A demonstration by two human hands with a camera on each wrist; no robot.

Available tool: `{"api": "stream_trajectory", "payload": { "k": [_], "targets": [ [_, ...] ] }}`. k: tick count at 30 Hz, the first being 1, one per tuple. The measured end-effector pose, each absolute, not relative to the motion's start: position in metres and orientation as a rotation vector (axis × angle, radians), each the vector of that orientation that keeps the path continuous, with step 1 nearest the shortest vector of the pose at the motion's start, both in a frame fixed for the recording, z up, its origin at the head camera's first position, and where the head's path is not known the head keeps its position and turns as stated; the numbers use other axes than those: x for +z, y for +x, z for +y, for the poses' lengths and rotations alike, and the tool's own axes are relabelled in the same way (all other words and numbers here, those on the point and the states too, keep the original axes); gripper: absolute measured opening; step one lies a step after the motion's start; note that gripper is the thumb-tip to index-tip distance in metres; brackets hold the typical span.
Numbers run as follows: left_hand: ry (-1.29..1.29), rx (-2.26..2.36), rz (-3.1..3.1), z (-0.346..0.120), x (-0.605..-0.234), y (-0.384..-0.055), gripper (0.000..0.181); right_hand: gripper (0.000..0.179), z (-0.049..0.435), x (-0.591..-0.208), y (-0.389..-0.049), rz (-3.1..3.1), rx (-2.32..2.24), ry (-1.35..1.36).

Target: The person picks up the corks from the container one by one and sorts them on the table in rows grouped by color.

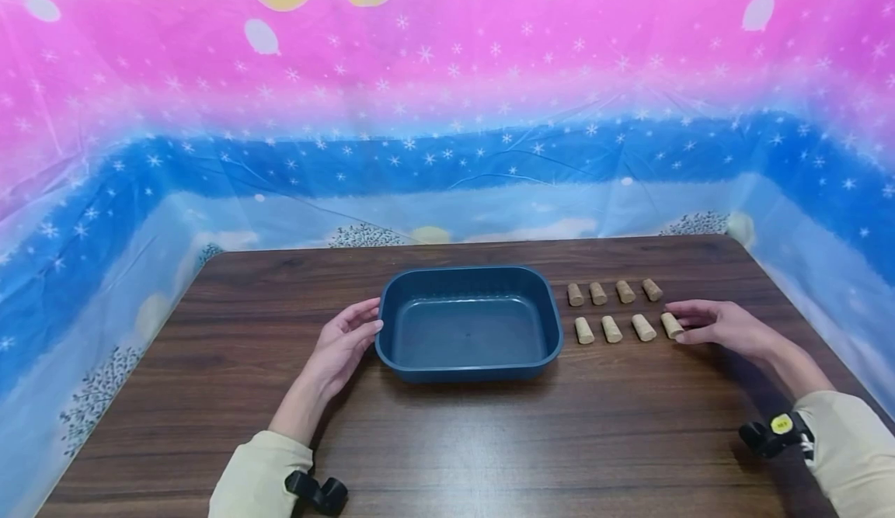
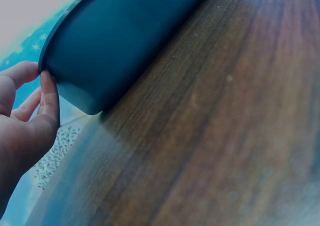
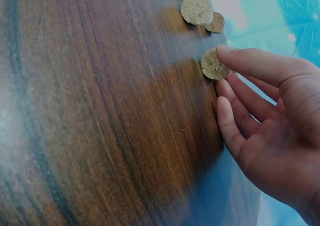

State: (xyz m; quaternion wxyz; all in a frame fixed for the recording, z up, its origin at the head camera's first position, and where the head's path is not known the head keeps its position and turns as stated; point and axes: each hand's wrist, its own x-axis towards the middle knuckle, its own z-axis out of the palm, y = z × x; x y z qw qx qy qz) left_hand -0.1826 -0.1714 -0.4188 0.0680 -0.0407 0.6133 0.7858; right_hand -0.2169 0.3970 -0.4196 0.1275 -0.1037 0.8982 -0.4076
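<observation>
A dark blue rectangular tub [image 1: 470,363] stands on the wooden table. My left hand [image 1: 347,343] is at its left end, thumb and fingertips touching the rim from outside. In the left wrist view, relaxed fingers [image 2: 49,93] meet the corner of the tub [image 2: 105,51]. On the right, my right hand [image 1: 727,330] pinches a tapered cork stopper [image 1: 671,325], the rightmost of the near row. The right wrist view shows the round end of this cork stopper [image 3: 212,65] between thumb and fingers; part of it is hidden by the thumb.
More cork stoppers stand right of the tub in two rows, such as a far-row cork [image 1: 625,292] and a near-row cork [image 1: 643,328]. A patterned pink and blue cloth [image 1: 447,153] hangs behind the table [image 1: 461,448] and along both sides.
</observation>
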Motion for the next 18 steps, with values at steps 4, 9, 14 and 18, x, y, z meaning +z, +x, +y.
{"api": "stream_trajectory", "payload": {
  "k": [4, 9, 14, 18],
  "targets": [
    [-0.115, 2.364, 1.856, -0.172, -0.419, -0.183, 0.046, 0.066, 0.396, -0.418, -0.215, 2.62, -1.181, -0.291],
    [-0.129, 2.354, 1.861, -0.172, -0.419, -0.183, 0.046, 0.067, 0.4, -0.415, -0.213, 2.594, -1.195, -0.31],
    [-0.114, 2.327, 1.881, -0.174, -0.416, -0.182, 0.047, 0.065, 0.406, -0.408, -0.211, 2.545, -1.216, -0.371],
    [-0.075, 2.229, 2.037, -0.182, -0.406, -0.181, 0.048, 0.062, 0.403, -0.403, -0.209, 2.554, -1.22, -0.335]
  ]
}}
